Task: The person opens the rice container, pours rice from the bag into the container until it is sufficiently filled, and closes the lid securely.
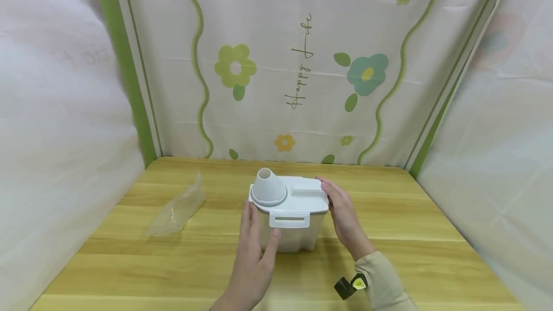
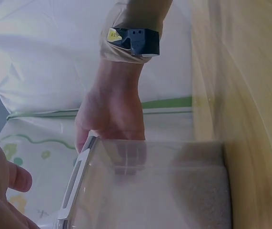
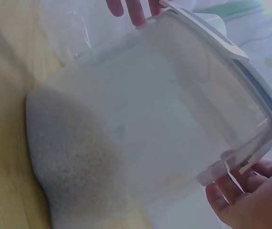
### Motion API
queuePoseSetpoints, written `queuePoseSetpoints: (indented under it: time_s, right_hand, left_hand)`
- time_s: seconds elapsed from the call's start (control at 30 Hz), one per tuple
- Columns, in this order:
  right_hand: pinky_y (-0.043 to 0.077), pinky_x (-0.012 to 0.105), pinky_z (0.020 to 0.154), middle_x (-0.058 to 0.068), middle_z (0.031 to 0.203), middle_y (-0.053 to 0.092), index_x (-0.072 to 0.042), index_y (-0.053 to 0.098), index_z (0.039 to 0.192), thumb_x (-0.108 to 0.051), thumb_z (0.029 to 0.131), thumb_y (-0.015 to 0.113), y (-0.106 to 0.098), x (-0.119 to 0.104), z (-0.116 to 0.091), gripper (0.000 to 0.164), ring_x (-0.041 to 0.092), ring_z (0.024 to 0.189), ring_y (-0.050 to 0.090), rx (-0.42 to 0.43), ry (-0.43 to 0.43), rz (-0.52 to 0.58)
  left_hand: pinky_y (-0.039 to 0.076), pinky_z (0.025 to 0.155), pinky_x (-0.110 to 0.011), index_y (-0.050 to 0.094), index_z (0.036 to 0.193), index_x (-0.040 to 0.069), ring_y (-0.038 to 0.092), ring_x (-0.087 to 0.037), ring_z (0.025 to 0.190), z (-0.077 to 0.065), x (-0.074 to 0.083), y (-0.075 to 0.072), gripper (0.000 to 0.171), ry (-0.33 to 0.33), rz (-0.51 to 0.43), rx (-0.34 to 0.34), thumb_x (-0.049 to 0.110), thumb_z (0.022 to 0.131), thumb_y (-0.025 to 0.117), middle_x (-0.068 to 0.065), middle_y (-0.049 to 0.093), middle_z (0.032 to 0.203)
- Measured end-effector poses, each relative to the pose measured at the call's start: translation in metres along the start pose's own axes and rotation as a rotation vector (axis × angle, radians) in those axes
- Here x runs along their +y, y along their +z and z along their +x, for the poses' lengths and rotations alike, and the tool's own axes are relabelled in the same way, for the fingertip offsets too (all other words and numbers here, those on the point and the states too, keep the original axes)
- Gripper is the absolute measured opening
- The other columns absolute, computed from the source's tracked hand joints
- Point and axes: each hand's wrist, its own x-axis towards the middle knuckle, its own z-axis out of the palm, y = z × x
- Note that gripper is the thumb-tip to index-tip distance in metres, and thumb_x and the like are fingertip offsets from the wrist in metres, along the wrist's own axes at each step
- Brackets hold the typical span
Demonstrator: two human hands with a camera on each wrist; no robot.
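Note:
A translucent plastic storage container with a white lid stands upright on the table. Whitish grains lie in its lower part. On the lid's left half rises a white cone-shaped spout; a ridge runs along the right half. My left hand lies along the container's left end, fingers straight, thumb near the front latch. At the opposite end my right hand grips the lid's edge, its fingers bent at the side latch and the thumb up at the lid.
To the left, a crumpled clear plastic bag lies on the wooden table. Flower-printed fabric hangs behind the table, and white fabric walls close off both sides. A dark device is strapped to the right wrist.

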Motion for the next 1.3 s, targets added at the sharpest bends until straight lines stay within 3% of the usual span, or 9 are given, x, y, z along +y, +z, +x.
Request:
queuePoseSetpoints:
  time_s: [0.17, 0.27, 0.5, 0.67, 0.9, 1.17, 1.3]
  right_hand:
    - [0.043, 0.034, 0.097, 0.015, 0.126, 0.056, 0.004, 0.055, 0.129, -0.032, 0.105, 0.047, 0.004, 0.003, 0.0, 0.044, 0.025, 0.116, 0.052, 0.045, -0.023, -0.018]
    - [0.047, 0.034, 0.09, 0.015, 0.121, 0.059, 0.004, 0.058, 0.125, -0.034, 0.106, 0.045, 0.006, 0.005, -0.002, 0.045, 0.026, 0.109, 0.055, 0.076, -0.021, -0.028]
    - [0.049, 0.029, 0.086, 0.014, 0.114, 0.061, 0.008, 0.059, 0.114, -0.021, 0.107, 0.041, 0.012, 0.011, -0.011, 0.035, 0.022, 0.103, 0.057, 0.179, 0.006, -0.029]
    - [0.05, 0.027, 0.078, 0.01, 0.099, 0.064, 0.006, 0.064, 0.099, -0.017, 0.104, 0.047, 0.017, 0.011, -0.019, 0.029, 0.018, 0.089, 0.059, 0.248, 0.01, 0.029]
    - [0.051, 0.031, 0.082, 0.01, 0.101, 0.066, 0.011, 0.067, 0.105, -0.009, 0.098, 0.053, 0.024, 0.006, -0.033, 0.025, 0.02, 0.093, 0.06, 0.258, 0.013, 0.075]
    - [0.052, 0.03, 0.081, 0.014, 0.11, 0.064, 0.012, 0.062, 0.113, -0.007, 0.092, 0.06, 0.04, -0.001, -0.054, 0.029, 0.021, 0.092, 0.061, 0.279, 0.073, 0.092]
    - [0.052, 0.029, 0.08, 0.012, 0.109, 0.062, 0.01, 0.059, 0.112, -0.008, 0.09, 0.066, 0.053, -0.005, -0.063, 0.029, 0.018, 0.088, 0.061, 0.299, 0.105, 0.102]
  left_hand:
    - [0.009, 0.116, -0.05, 0.002, 0.156, 0.004, -0.005, -0.02, 0.146, 0.005, -0.002, 0.001, 0.078, -0.013, 0.011, -0.022, 0.042, 0.104, 0.046, 0.0, -0.013, 0.161]
    - [0.009, 0.117, -0.049, 0.003, 0.156, 0.002, -0.004, -0.021, 0.146, 0.01, -0.005, 0.0, 0.077, 0.011, 0.02, -0.017, 0.04, 0.104, 0.046, -0.002, -0.013, 0.161]
    - [0.009, 0.116, -0.049, 0.005, 0.155, 0.0, -0.003, -0.023, 0.146, 0.022, -0.014, -0.004, 0.081, 0.055, 0.02, -0.031, 0.041, 0.102, 0.051, -0.005, -0.011, 0.161]
    - [0.009, 0.117, -0.047, 0.002, 0.156, 0.002, 0.0, -0.023, 0.146, 0.034, -0.022, -0.007, 0.088, 0.072, 0.001, -0.065, 0.045, 0.1, 0.054, -0.005, -0.008, 0.161]
    - [0.03, 0.111, -0.045, 0.01, 0.157, 0.004, 0.014, -0.021, 0.145, 0.06, -0.04, -0.015, 0.079, 0.111, -0.139, -0.114, 0.042, 0.102, 0.052, -0.006, 0.009, 0.162]
    - [0.026, 0.114, -0.049, 0.032, 0.153, 0.006, 0.03, -0.025, 0.14, 0.094, -0.057, -0.024, 0.061, 0.072, -0.297, -0.205, 0.038, 0.103, 0.05, -0.008, 0.034, 0.154]
    - [0.038, 0.107, -0.045, 0.04, 0.148, 0.005, 0.044, -0.027, 0.128, 0.109, -0.062, -0.026, 0.055, 0.034, -0.375, -0.24, 0.031, 0.102, 0.054, -0.012, 0.045, 0.145]
